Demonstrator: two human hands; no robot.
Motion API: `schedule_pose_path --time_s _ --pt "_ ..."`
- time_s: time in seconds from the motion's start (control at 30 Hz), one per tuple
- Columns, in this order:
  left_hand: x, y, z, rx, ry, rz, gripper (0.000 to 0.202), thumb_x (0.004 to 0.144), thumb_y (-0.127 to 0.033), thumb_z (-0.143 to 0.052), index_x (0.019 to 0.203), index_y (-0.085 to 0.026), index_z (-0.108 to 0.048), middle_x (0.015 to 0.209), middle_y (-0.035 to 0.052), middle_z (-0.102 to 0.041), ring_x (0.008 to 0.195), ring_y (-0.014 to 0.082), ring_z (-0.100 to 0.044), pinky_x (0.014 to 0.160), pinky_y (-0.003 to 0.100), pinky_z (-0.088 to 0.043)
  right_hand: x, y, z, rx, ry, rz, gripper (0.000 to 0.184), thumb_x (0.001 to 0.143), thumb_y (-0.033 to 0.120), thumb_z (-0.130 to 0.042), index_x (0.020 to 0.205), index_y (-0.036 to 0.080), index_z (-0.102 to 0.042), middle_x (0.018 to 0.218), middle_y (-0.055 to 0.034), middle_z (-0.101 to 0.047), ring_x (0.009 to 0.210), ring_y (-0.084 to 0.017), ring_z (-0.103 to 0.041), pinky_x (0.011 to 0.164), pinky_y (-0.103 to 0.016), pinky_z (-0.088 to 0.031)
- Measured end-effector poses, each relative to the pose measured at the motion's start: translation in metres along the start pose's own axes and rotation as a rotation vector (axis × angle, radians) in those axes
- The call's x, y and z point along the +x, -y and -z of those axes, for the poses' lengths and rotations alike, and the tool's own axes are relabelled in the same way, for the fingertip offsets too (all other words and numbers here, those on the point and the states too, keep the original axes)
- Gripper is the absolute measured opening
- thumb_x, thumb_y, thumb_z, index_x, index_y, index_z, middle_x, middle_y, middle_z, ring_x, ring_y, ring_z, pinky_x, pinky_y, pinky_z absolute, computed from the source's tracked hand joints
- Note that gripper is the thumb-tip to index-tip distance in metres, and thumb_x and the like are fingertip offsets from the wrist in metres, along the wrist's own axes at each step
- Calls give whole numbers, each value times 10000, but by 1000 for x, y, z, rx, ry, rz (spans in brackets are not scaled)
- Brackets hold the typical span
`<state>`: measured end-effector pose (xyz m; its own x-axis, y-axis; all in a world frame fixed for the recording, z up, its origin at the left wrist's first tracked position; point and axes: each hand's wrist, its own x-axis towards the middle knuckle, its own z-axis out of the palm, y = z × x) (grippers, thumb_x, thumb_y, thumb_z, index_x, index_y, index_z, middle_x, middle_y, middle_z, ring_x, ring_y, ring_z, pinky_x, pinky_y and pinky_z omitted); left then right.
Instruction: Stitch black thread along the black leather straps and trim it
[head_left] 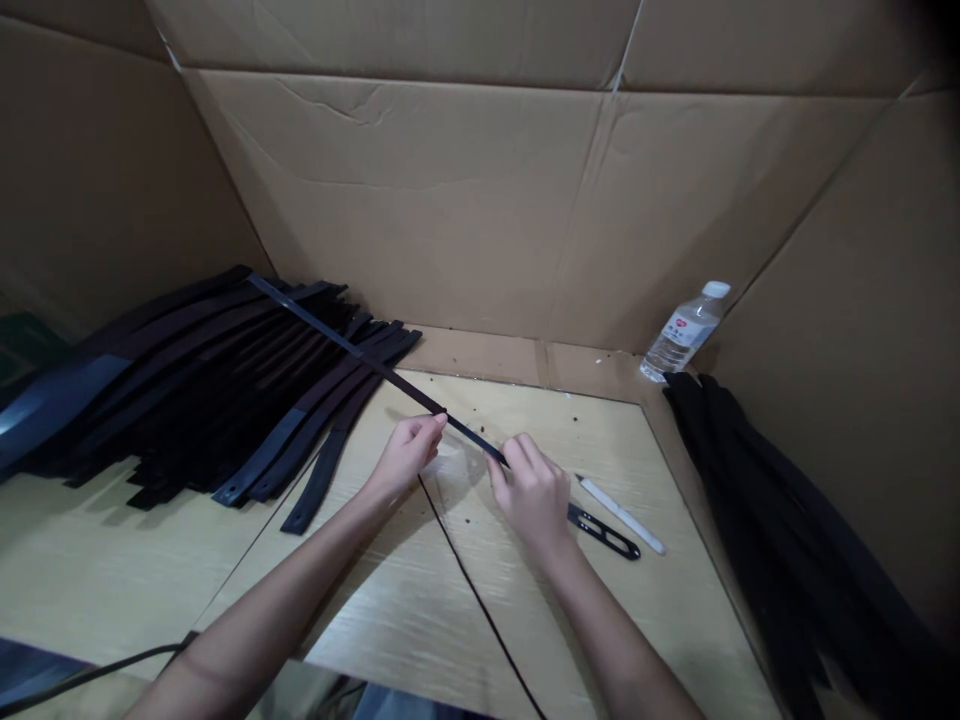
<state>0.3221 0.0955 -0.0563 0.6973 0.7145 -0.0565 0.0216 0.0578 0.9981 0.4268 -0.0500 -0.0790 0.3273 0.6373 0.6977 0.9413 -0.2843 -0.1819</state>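
Observation:
A long, narrow black strap (405,386) runs slantwise from the pile at the left to my hands. My left hand (409,452) pinches it between thumb and fingertips. Farther along, my right hand (531,490) is closed around the strap's near end, its fingers partly hiding it. A thin dark cord (469,578) reaches from beneath my left hand toward the bottom edge; whether it joins the strap I cannot tell. Beside my right hand lie a black slotted tool (604,534), partly covered by the hand, and a white pen-like stick (621,513).
Black straps are heaped in a pile (247,380) on the left of the pale tabletop (390,630). More black straps (772,520) lie along the right side. A water bottle (684,335) leans by the cardboard wall (420,190), which surrounds the table. Small dark specks dot the surface.

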Motion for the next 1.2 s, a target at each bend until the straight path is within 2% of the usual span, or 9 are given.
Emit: schedule_pose_path --time_s 0.1,0.2,0.37,0.6,0.77,0.93,1.2 --pt "0 2 2 30 46 -18 553 699 -624 -543 492 -198 -259 458 -74 -202 399 20 -177 404 196 -115 0 -1 1 32 29 -12 28 840 197 -523 835 185 -549 789 -21 -560 637 -132 -511 554 -265 -303" --pt "0 2 4 25 116 -23 603 697 -659 -547 468 -200 -230 449 -74 -177 388 16 -166 404 202 -98 0 -2 0 75 62 -12 131 821 138 -500 925 186 -565 823 -27 -583 689 -151 -533 598 -268 -338" --pt "-2 0 4 -80 144 -27 617 693 -590 -627 486 -201 -196 472 -84 -136 396 8 -136 414 204 -82 -1 -3 -3 79 67 42 233 849 115 -471 1050 182 -569 817 -35 -594 776 -175 -548 667 -276 -358" --pt "-3 2 4 -194 127 5 598 719 -479 -660 487 -196 -188 462 -85 -132 388 8 -142 414 209 -86 -2 1 -4 -72 -1 128 203 893 133 -440 1011 185 -597 757 -37 -566 717 -166 -509 624 -294 -318" --pt "-3 5 7 -242 128 -2 584 694 -427 -678 476 -189 -191 458 -86 -135 390 3 -146 413 194 -99 0 3 -1 -6 -10 91 183 893 122 -433 919 183 -603 739 -32 -543 719 -155 -502 629 -283 -320" --pt "-1 3 9 -420 180 60 535 613 -437 -668 515 -193 -202 486 -88 -139 396 5 -118 399 182 -75 0 3 -1 0 -31 86 171 907 134 -434 883 187 -595 726 -26 -527 704 -146 -481 634 -269 -309" --pt "-4 7 8 -339 150 -33 571 682 -350 -697 483 -178 -190 488 -81 -127 407 5 -146 422 189 -105 -4 3 -5 -68 -37 128 137 887 133 -476 928 198 -590 748 -20 -520 710 -152 -460 628 -282 -287"
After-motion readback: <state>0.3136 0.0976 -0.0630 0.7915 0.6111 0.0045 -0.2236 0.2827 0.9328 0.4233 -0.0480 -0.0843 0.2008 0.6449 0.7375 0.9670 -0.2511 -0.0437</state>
